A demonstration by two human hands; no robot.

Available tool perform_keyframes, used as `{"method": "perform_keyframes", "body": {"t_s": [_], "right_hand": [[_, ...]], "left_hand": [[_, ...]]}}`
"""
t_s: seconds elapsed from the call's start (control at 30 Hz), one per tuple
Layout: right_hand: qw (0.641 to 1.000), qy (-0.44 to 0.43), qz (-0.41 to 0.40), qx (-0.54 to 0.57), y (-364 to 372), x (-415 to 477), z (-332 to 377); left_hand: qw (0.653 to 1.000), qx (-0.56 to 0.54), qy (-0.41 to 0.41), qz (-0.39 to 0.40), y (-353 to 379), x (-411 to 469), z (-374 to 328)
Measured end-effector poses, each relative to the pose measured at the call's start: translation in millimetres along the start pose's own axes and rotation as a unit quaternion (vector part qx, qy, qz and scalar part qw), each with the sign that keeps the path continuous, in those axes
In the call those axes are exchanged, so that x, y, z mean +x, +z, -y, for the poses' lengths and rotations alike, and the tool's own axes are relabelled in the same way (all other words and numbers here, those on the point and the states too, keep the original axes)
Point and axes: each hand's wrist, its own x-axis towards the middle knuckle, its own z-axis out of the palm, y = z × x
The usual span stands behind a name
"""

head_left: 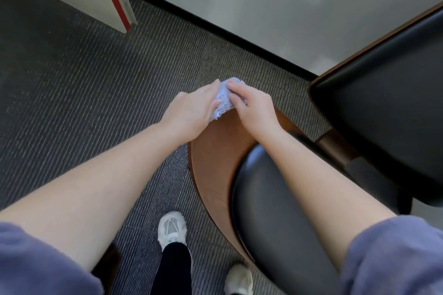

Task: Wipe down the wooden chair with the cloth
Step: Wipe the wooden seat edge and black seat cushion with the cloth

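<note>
Holding entry, as seen from beside the person:

**Item 1: cloth** (pixel 224 100). Pale blue-white with a dimpled weave, bunched into a wad. It sits between both hands at the far, 12 o'clock end of the wooden chair (pixel 211 163). I cannot tell whether it touches the wood.
- Left hand (pixel 191 112): fingers curled round the wad's 9 o'clock side, grasping it.
- Right hand (pixel 254 112): fingers bent over the 3 o'clock side, also grasping it.
- Handling, by judgement: light, soft and limp, and it squashes easily. The texture looks grippy, so it is unlikely to slip. Held by a corner it would probably flop open. It is better taken as a folded pad under the fingers of one hand.

**Item 2: wooden chair.** Curved brown shell, smooth-faced, with a black cushion (pixel 275 199) at 5 o'clock from the hands.
- Handling, by judgement: rigid, so the cloth should glide over it. The free hand could steady the chair by the bare rim.

**Surroundings.** A second chair (pixel 383 103) with a dark seat stands at 2 o'clock. Grey ribbed carpet (pixel 72 79) runs underfoot. White shoes (pixel 171 227) are at 6 o'clock.
</note>
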Motion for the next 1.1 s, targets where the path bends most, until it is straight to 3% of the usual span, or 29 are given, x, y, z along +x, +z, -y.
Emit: {"method": "perform_keyframes", "body": {"t_s": [0.23, 0.47, 0.67, 0.87, 1.1], "right_hand": [[0.994, -0.073, 0.061, -0.049, -2.1, 2.9, 2.1], [0.988, -0.068, 0.131, -0.041, 3.2, -33.8, -10.6], [0.958, -0.139, 0.186, -0.170, 18.9, -62.7, -18.1], [0.934, -0.192, 0.175, -0.246, 26.7, -77.4, -23.6], [0.882, -0.259, 0.198, -0.341, 32.8, -106.2, -44.9]], "left_hand": [[0.992, -0.038, -0.088, -0.085, 20.5, -15.9, -10.7], [0.965, -0.045, -0.169, -0.195, 53.4, -57.2, -19.2], [0.934, -0.085, -0.233, -0.256, 82.7, -81.6, -27.9], [0.909, -0.117, -0.296, -0.271, 103.2, -102.7, -39.9], [0.899, -0.158, -0.325, -0.249, 144.8, -136.5, -46.2]]}}
